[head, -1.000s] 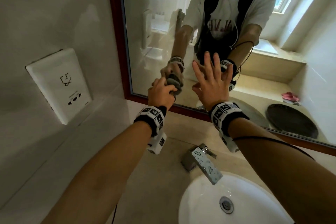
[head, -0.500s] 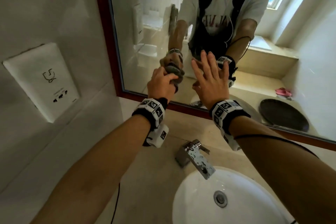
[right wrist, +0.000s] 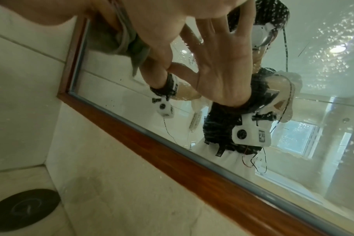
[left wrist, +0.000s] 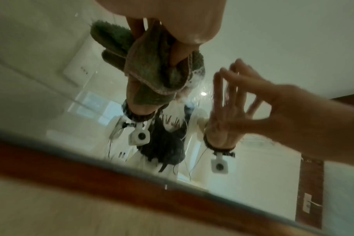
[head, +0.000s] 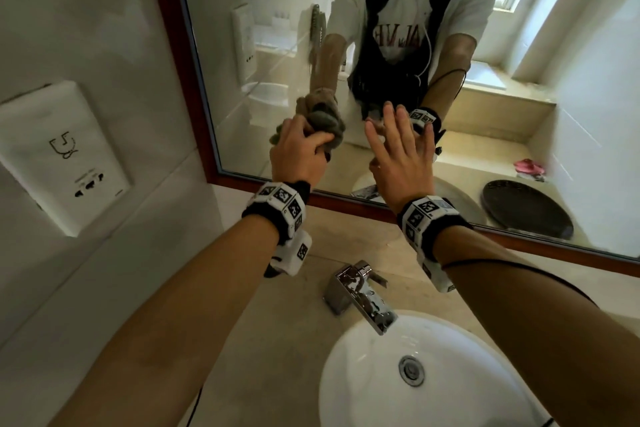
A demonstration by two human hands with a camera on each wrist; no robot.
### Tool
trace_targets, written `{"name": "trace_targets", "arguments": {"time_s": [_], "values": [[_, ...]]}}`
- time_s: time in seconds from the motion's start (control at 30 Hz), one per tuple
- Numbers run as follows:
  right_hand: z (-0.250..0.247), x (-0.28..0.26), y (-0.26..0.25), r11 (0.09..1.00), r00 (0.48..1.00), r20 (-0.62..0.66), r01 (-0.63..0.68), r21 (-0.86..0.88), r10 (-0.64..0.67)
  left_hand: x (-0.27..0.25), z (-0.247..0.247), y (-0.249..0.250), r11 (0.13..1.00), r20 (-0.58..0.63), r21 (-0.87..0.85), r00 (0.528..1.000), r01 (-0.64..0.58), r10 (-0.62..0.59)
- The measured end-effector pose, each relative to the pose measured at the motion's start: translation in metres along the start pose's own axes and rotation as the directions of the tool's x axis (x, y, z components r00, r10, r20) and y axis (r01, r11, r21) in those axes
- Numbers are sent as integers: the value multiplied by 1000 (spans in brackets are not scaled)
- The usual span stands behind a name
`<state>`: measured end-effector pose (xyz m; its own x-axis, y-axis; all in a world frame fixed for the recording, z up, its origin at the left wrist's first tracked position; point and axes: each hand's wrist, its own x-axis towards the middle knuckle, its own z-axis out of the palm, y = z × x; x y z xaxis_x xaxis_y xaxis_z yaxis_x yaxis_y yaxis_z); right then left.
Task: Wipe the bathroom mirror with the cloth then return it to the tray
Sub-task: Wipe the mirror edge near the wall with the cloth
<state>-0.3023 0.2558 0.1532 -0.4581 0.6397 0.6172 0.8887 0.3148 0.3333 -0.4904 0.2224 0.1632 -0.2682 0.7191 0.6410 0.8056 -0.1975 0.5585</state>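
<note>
My left hand (head: 301, 152) grips a bunched grey-green cloth (head: 323, 126) and presses it against the mirror (head: 263, 45), low and near its left side. The left wrist view shows the cloth (left wrist: 152, 76) wrapped around my fingers and meeting its own reflection. My right hand (head: 401, 152) lies flat on the glass just to the right, fingers spread, holding nothing. In the right wrist view its thumb (right wrist: 156, 44) touches the spotted glass. A dark round tray (right wrist: 24, 207) sits on the counter; in the head view I see it only as a reflection (head: 526, 210).
A red-brown wooden frame (head: 346, 199) borders the mirror. Below it are a beige counter, a chrome faucet (head: 363, 295) and a white basin (head: 346, 374). A white socket panel (head: 65, 156) is on the left wall. A cable runs along my right forearm.
My left hand has slid the cloth a little upward on the glass. My right hand has stayed flat on the mirror.
</note>
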Motion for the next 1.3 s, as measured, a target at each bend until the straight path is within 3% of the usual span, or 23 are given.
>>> {"name": "trace_targets", "arguments": {"time_s": [0.2,0.33,0.5,0.57,0.73,0.83,1.0,1.13,1.3], "values": [[2,0,3,1000,1000,6,19,13,-19,-44,40,-29,996,169,76,984,37,-49],[2,-1,4,1000,1000,5,30,-1,-30,-67,58,-38,997,218,74,974,38,-53],[-6,-2,7,999,997,55,46,-4,-46,-63,54,-32,990,298,113,948,81,-112],[-8,-3,11,999,998,55,44,-10,-44,-52,43,-23,993,277,94,956,77,-100],[-13,-8,16,1000,999,46,-29,-1,29,1,0,21,996,93,3,992,84,-84],[-17,-9,20,997,996,42,-78,2,78,34,-22,46,993,-93,-118,996,-1,-10],[-21,-8,31,990,989,34,-141,21,141,60,-24,60,985,-224,-39,962,-168,156],[-19,-11,40,990,990,10,-144,9,144,43,-9,58,970,-189,41,951,-241,245],[-15,-16,43,991,991,-5,-130,7,130,-5,22,44,947,40,99,952,-306,304]]}}
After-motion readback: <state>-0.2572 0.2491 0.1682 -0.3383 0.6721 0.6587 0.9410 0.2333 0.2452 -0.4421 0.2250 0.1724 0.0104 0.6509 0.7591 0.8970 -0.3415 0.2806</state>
